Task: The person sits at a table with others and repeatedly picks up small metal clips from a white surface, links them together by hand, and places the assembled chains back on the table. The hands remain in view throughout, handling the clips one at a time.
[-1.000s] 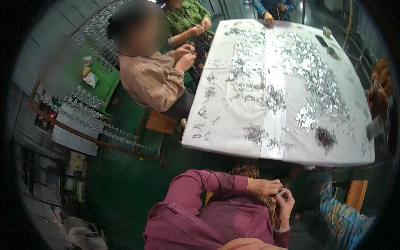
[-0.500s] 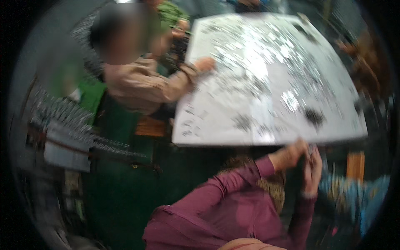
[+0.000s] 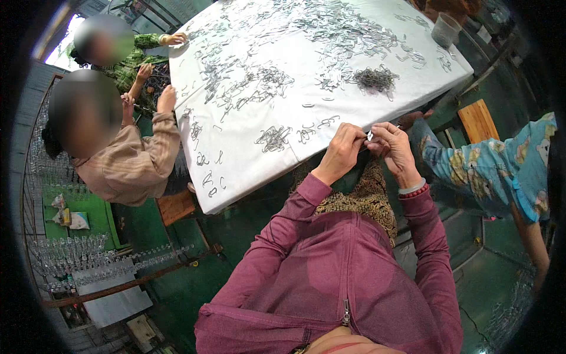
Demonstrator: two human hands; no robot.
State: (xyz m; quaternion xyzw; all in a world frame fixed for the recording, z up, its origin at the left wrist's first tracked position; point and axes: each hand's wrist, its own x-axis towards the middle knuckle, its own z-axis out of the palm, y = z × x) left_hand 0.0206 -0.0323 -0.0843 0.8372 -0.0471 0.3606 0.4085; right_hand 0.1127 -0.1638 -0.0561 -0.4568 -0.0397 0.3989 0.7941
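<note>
In front of the near edge of the white-covered table point(image 3: 236, 177), both my hands meet, fingertips together. My left hand point(image 3: 341, 152) pinches one side of a small shiny metal piece point(image 3: 369, 135). On its other side, my right hand point(image 3: 396, 146) closes thumb and fingers on the same piece; its exact shape is too small to tell. Just beyond my hands lie a few loose bent-wire pieces point(image 3: 328, 121) and a small heap of dark wire loops point(image 3: 273, 139). A denser dark wire heap point(image 3: 376, 80) sits farther right.
Many flat silvery metal pieces point(image 3: 348, 35) spread over the table's far part. A clear plastic cup point(image 3: 445, 30) stands at the far right corner. Two people sit along the left side, one in a brown jacket point(image 3: 132, 165). Someone in blue patterned clothes point(image 3: 489, 162) is close at my right.
The view has turned and steadied from a blur, so the table appears rotated. My hands remain together at the near edge. The brown-jacketed person's hand has drawn back to the table's left edge.
</note>
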